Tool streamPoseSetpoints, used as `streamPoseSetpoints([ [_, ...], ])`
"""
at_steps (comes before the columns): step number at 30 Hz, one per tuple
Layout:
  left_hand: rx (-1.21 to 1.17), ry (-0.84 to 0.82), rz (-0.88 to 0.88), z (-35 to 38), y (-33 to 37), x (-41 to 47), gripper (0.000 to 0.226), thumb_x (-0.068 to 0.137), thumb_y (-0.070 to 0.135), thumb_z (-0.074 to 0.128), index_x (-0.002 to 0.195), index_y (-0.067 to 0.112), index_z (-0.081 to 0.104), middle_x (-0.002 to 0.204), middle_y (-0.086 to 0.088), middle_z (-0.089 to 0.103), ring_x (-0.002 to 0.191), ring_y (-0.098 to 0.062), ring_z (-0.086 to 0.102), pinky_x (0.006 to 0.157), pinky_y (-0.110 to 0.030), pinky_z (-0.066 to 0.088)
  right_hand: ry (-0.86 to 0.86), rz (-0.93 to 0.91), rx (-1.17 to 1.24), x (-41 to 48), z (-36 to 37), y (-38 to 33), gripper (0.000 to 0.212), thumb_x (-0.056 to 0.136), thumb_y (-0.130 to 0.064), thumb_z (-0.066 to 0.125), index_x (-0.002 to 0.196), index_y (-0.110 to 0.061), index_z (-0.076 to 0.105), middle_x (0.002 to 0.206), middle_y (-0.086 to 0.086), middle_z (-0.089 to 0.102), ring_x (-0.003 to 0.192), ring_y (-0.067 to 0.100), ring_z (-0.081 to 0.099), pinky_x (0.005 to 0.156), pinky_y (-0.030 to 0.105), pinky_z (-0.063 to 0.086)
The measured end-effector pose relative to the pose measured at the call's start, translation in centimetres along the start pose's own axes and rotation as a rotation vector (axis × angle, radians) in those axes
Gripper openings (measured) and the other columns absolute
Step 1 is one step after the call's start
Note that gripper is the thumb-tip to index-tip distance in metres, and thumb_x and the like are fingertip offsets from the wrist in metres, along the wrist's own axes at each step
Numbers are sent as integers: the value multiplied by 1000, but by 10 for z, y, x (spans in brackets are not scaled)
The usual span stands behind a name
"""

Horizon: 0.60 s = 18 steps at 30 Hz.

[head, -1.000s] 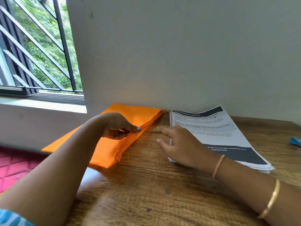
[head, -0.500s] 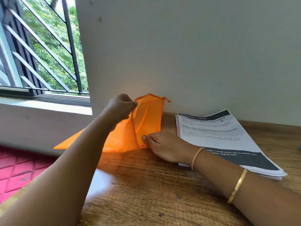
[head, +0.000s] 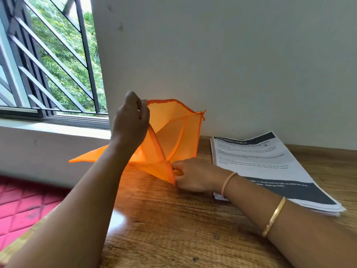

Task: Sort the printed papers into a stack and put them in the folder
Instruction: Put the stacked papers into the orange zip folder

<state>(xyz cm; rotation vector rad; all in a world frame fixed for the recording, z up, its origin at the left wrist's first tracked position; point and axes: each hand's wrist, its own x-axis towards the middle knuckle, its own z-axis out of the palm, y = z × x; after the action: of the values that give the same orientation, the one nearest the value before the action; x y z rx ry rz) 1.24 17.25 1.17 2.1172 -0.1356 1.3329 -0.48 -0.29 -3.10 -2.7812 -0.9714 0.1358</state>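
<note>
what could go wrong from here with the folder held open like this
1. Both the left hand and the right hand grip the orange folder; freeing one to fetch the stack of printed papers may let the floppy mouth collapse.
2. The stack's near corner is fanned, so loose sheets could snag going in.

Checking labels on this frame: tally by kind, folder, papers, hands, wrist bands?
orange folder: 1
paper stack: 1
hands: 2 (left hand, right hand), both pinching the folder
wrist bands, right arm: 2 (thin band, gold bangle)
Total: 6
</note>
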Motion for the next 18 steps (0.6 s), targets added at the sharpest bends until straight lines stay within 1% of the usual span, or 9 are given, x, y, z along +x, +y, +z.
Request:
streamPoseSetpoints([
  [3, 35, -35, 137, -1, 5, -4, 14, 98, 16, 43, 95, 2, 42, 65, 3, 45, 61, -30, 57, 51, -38, 43, 30, -15, 25, -1, -2, 2, 30, 95, -39, 42, 110, -21, 61, 96, 1, 59, 86, 18, 49, 71, 29, 36],
  [5, 46, -58, 190, 0, 8, -7, 13, 98, 15, 44, 95, 3, 42, 64, 12, 41, 58, -25, 52, 48, -32, 36, 48, -12, 56, -1, -4, 6, 33, 96, -41, 42, 114, -21, 61, 96, -1, 58, 85, 16, 48, 66, 28, 34],
  [6, 47, -62, 206, 0, 8, -7, 13, 98, 15, 44, 95, 3, 42, 64, 13, 42, 58, -26, 52, 50, -31, 37, 60, -11, 59, 0, -4, 9, 36, 96, -42, 42, 119, -21, 60, 106, 0, 61, 91, 17, 50, 70, 28, 37],
  [8, 31, -54, 220, -2, 6, -4, 14, 98, 20, 42, 95, 6, 41, 66, 3, 49, 62, -32, 59, 53, -36, 46, 97, -15, 48, 4, -3, 16, 38, 96, -39, 42, 128, -22, 55, 129, 0, 56, 113, 21, 50, 90, 34, 42],
  [10, -37, -29, 218, -6, 6, -1, 16, 97, 27, 38, 95, 11, 37, 75, -7, 60, 72, -33, 66, 59, -47, 53, 142, -17, 52, 6, -6, 25, 40, 94, -25, 45, 134, -24, 49, 142, 0, 46, 129, 24, 40, 104, 42, 36],
  [12, -147, 2, 205, -9, 8, 1, 11, 97, 26, 37, 93, 16, 35, 79, -8, 63, 76, -25, 69, 63, -49, 55, 183, -19, -9, 6, -10, 34, 53, 91, -17, 49, 142, -25, 38, 151, 0, 33, 139, 25, 27, 111, 46, 29],
  [15, -324, 6, 165, -11, 12, 4, 12, 97, 22, 37, 86, 24, 32, 78, -12, 62, 77, -18, 70, 65, -43, 57, 220, -18, -283, 3, -16, 44, 69, 92, -28, 53, 150, -31, 16, 160, -4, 5, 147, 24, 1, 116, 55, 16],
  [17, -404, -12, 118, -11, 12, 4, 14, 97, 21, 37, 86, 28, 32, 79, -18, 61, 77, -18, 70, 64, -37, 57, 218, -17, -375, -1, -20, 48, 71, 93, -33, 51, 150, -35, 8, 161, -5, -3, 147, 25, -6, 114, 59, 13],
  [18, -386, 5, 104, -10, 10, 4, 16, 98, 20, 38, 85, 29, 32, 77, -19, 59, 74, -14, 68, 62, -32, 56, 212, -17, -399, -3, -22, 49, 71, 94, -34, 50, 150, -35, 8, 161, -3, 0, 147, 25, -2, 114, 58, 14],
])
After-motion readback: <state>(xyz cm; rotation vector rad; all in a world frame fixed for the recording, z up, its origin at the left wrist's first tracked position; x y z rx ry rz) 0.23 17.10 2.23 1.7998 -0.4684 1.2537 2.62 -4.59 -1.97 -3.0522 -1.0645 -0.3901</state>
